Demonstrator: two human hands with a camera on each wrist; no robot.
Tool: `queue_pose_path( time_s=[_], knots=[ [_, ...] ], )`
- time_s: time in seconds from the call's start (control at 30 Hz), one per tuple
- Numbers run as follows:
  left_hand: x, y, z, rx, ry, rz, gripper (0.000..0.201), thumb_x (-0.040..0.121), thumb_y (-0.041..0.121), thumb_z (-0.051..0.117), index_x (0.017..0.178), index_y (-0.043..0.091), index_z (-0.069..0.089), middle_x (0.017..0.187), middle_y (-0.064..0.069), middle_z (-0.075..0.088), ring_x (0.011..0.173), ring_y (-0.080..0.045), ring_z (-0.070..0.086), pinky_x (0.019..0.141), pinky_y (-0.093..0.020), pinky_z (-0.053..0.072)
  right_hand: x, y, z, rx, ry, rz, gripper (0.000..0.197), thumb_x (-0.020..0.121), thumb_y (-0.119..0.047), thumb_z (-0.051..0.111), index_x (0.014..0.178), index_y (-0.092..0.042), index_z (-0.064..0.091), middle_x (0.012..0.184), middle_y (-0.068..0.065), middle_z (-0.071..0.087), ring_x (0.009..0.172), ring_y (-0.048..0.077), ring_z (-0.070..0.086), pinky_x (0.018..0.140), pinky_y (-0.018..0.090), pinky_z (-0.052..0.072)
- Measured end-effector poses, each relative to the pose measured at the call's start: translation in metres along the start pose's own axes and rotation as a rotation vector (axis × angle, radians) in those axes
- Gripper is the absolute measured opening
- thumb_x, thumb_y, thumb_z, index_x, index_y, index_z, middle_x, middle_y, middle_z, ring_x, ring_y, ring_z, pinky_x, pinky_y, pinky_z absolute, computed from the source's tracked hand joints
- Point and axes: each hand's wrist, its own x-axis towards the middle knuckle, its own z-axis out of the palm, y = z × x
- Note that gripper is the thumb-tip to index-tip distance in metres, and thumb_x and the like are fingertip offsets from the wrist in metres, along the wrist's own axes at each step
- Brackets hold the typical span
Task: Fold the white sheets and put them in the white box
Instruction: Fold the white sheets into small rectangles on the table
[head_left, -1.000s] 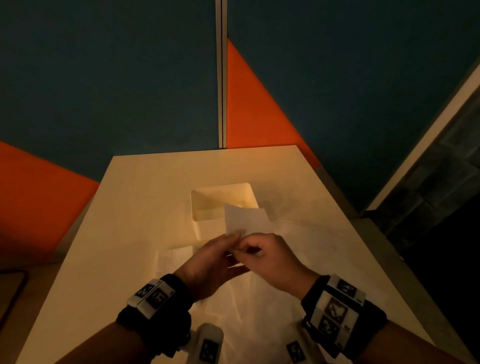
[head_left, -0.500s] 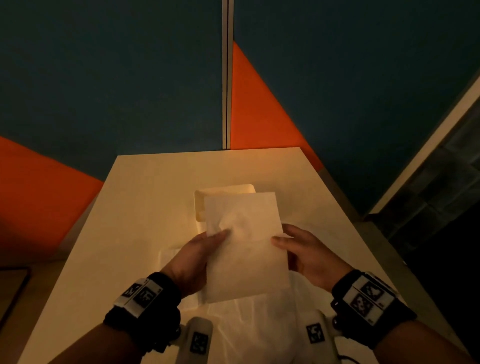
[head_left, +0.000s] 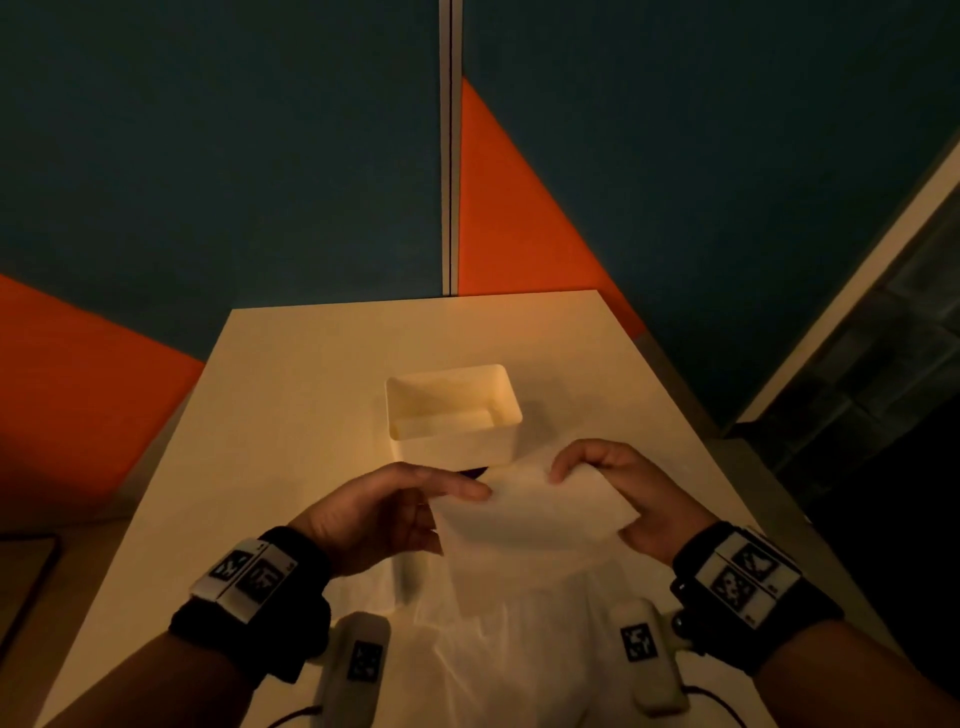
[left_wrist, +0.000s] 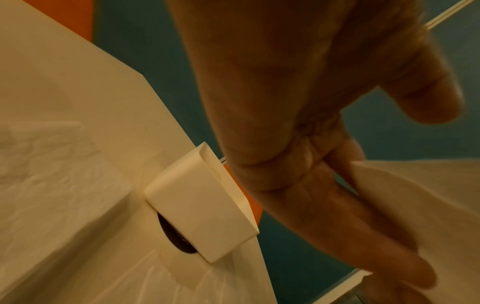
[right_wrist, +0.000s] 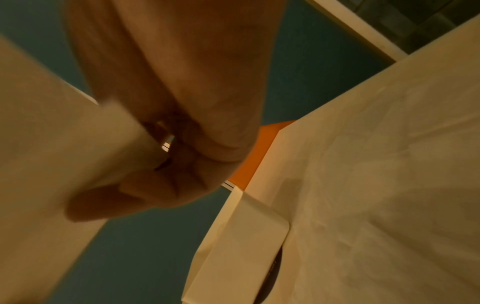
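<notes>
Head view shows the white sheet (head_left: 535, 512), which half a second ago hung tall and upright between the hands, now turned low and wide, held in the air just in front of the white box (head_left: 452, 415). That suggests one fold is done and another is being set up before it goes in; the box already seems to hold some paper. The left hand (head_left: 384, 514) lies stretched along the sheet's left edge, fingers (left_wrist: 363, 232) straight against the paper with the thumb on top. The right hand (head_left: 628, 493) curls round the right end, pinching it. More sheets (head_left: 519, 639) lie on the table (head_left: 291, 415) beneath the wrists.
</notes>
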Motion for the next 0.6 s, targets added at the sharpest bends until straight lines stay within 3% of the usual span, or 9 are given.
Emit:
queue_pose_path(
  time_s=[0.07, 0.1, 0.2, 0.27, 0.33, 0.4, 0.47, 0.6],
  knots=[
    [0.001, 0.001, 0.002, 0.039, -0.022, -0.024, 0.055, 0.066, 0.043, 0.075, 0.11, 0.01, 0.07, 0.128, -0.015, 0.059, 0.124, -0.038, 0.049, 0.11, -0.053, 0.033, -0.001, -0.003, 0.002, -0.05, -0.05, 0.006, 0.044, 0.087, 0.005, 0.048, 0.054, -0.019, 0.066, 0.077, -0.004, 0.068, 0.066, 0.011, 0.064, 0.059, 0.029, 0.052],
    [0.002, 0.001, 0.004, 0.058, -0.031, -0.039, 0.053, 0.066, 0.041, 0.076, 0.109, 0.012, 0.071, 0.127, -0.015, 0.06, 0.123, -0.037, 0.051, 0.109, -0.051, 0.035, 0.0, -0.005, 0.005, -0.078, -0.071, 0.002, 0.046, 0.086, 0.006, 0.048, 0.052, -0.02, 0.065, 0.078, -0.002, 0.066, 0.067, 0.011, 0.063, 0.058, 0.027, 0.052],
    [0.009, -0.001, 0.014, 0.105, -0.032, -0.059, 0.028, 0.073, 0.023, 0.073, 0.101, 0.018, 0.075, 0.116, -0.01, 0.068, 0.11, -0.025, 0.062, 0.093, -0.031, 0.049, 0.002, -0.007, 0.019, -0.165, -0.144, -0.037, 0.045, 0.085, 0.006, 0.052, 0.052, -0.021, 0.067, 0.083, 0.005, 0.065, 0.074, 0.015, 0.061, 0.063, 0.024, 0.053],
    [0.013, -0.004, 0.018, 0.163, -0.015, -0.051, 0.024, 0.082, 0.005, 0.063, 0.097, 0.018, 0.075, 0.113, -0.009, 0.069, 0.105, -0.021, 0.065, 0.089, -0.028, 0.05, 0.004, -0.008, 0.026, -0.207, -0.183, -0.061, 0.04, 0.084, 0.006, 0.055, 0.057, -0.02, 0.069, 0.078, 0.004, 0.066, 0.072, 0.012, 0.062, 0.064, 0.021, 0.053],
    [0.015, -0.008, 0.016, 0.198, 0.025, -0.032, 0.03, 0.084, -0.005, 0.059, 0.096, 0.016, 0.076, 0.114, -0.006, 0.069, 0.104, -0.02, 0.065, 0.088, -0.028, 0.052, 0.006, -0.008, 0.028, -0.199, -0.171, -0.073, 0.025, 0.085, 0.005, 0.056, 0.074, -0.015, 0.069, 0.077, -0.001, 0.068, 0.07, 0.007, 0.064, 0.062, 0.019, 0.052],
    [0.014, -0.014, 0.009, 0.154, 0.126, 0.01, 0.031, 0.078, -0.007, 0.062, 0.096, 0.014, 0.076, 0.114, -0.002, 0.069, 0.104, -0.019, 0.065, 0.083, -0.027, 0.053, 0.01, -0.005, 0.023, -0.136, -0.086, -0.068, 0.019, 0.088, 0.002, 0.055, 0.094, -0.014, 0.065, 0.083, -0.001, 0.068, 0.073, 0.009, 0.064, 0.061, 0.022, 0.051],
    [0.011, -0.02, -0.004, 0.072, 0.291, 0.048, 0.033, 0.076, -0.006, 0.064, 0.101, 0.013, 0.074, 0.11, -0.003, 0.071, 0.102, -0.022, 0.065, 0.077, -0.027, 0.055, 0.016, 0.004, 0.011, -0.122, 0.084, -0.027, 0.021, 0.09, -0.001, 0.053, 0.103, -0.014, 0.062, 0.09, 0.005, 0.067, 0.076, 0.014, 0.063, 0.065, 0.028, 0.047],
    [0.002, -0.032, -0.026, -0.009, 0.603, 0.079, 0.031, 0.086, -0.009, 0.054, 0.108, 0.01, 0.066, 0.112, -0.006, 0.063, 0.095, -0.025, 0.06, 0.071, -0.031, 0.056, 0.027, 0.033, -0.016, -0.293, 0.402, 0.153, 0.014, 0.087, -0.002, 0.055, 0.092, -0.013, 0.063, 0.091, 0.01, 0.065, 0.075, 0.019, 0.061, 0.063, 0.029, 0.045]
  ],
)
